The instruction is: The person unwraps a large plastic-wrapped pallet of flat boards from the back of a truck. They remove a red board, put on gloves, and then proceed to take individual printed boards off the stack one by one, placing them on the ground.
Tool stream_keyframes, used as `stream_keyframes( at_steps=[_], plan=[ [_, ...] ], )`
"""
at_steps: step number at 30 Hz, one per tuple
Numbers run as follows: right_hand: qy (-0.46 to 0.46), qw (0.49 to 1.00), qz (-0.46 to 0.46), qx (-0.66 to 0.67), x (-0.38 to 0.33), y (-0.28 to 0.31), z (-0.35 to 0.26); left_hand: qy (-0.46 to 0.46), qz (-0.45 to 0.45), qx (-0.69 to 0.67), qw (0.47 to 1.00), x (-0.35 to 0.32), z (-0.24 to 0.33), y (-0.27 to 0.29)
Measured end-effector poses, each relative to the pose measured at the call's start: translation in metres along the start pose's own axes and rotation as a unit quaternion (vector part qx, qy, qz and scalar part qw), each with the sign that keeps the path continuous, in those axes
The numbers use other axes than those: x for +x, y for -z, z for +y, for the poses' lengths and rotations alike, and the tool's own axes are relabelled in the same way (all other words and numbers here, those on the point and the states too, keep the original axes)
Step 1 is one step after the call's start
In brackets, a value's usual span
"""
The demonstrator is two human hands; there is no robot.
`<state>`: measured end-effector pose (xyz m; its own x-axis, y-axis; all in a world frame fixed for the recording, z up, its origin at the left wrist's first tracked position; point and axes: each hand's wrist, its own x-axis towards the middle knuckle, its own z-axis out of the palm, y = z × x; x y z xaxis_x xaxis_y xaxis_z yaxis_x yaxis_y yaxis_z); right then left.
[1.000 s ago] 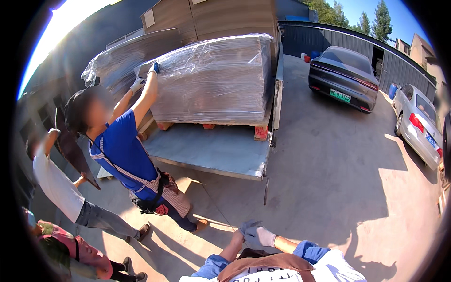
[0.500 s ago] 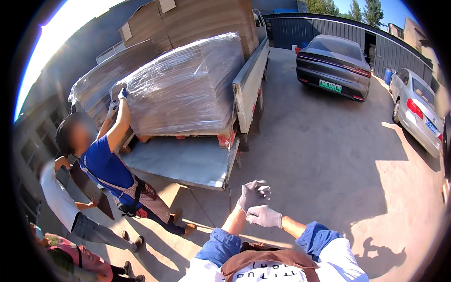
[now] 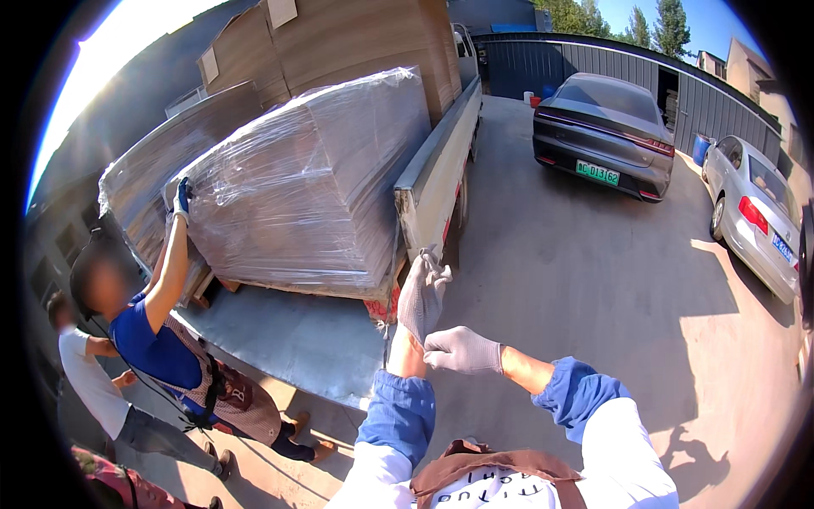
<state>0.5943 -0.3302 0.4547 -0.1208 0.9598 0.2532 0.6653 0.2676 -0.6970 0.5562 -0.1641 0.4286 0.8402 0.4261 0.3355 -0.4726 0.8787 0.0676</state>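
Observation:
My left hand [image 3: 426,293], in a light grey knit glove, is raised in front of the truck bed's rear corner. Its fingers are loosely bent and slightly apart, with nothing visible in them. Closed at the left wrist is my right hand [image 3: 465,349], also gloved in grey, its fingers pinching the cuff of the left glove. The truck's white side panel [image 3: 437,187] stands just beyond my left hand. On the bed, a film-wrapped pallet load [image 3: 297,178] rests on a wooden pallet.
A co-worker in a blue shirt [image 3: 157,327] reaches up to the wrapped load; another in a white shirt [image 3: 95,377] stands behind. The metal truck bed [image 3: 288,343] has a low rear edge. Two parked cars, one dark grey [image 3: 602,127] and one silver [image 3: 755,195], stand right.
My left hand has extended up and away, while the right has shifted slightly left, staying at its wrist. The view has moved closer to the truck. The blue-shirted co-worker appears farther left.

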Motion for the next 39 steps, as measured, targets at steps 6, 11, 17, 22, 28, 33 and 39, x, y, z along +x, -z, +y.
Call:
stream_keyframes(
  at_steps=[6,11,17,22,28,33,39],
  plan=[
    [0.103,0.995,-0.014,0.002,0.046,0.047,0.014,-0.09,-0.15,0.213,0.961,0.072,0.008,-0.046],
    [0.137,0.987,-0.083,0.022,0.082,0.088,0.013,-0.167,-0.093,0.636,0.747,0.105,0.04,-0.101],
    [-0.055,0.982,0.03,0.178,0.216,0.243,0.082,-0.467,-0.051,0.87,-0.15,0.082,0.11,-0.236],
    [-0.125,0.926,0.146,0.324,0.376,0.36,0.136,-0.423,0.196,0.778,-0.421,0.034,0.145,-0.288],
    [-0.156,0.874,0.188,0.419,0.508,0.391,0.174,-0.403,0.305,0.782,-0.365,0.0,0.11,-0.28],
    [0.038,0.886,0.463,0.005,0.563,0.481,0.159,-0.404,0.257,0.784,-0.396,-0.004,0.093,-0.279],
    [0.361,0.896,0.251,-0.053,0.517,0.407,-0.084,-0.387,0.264,0.78,-0.415,0.0,0.095,-0.275]
  ],
)
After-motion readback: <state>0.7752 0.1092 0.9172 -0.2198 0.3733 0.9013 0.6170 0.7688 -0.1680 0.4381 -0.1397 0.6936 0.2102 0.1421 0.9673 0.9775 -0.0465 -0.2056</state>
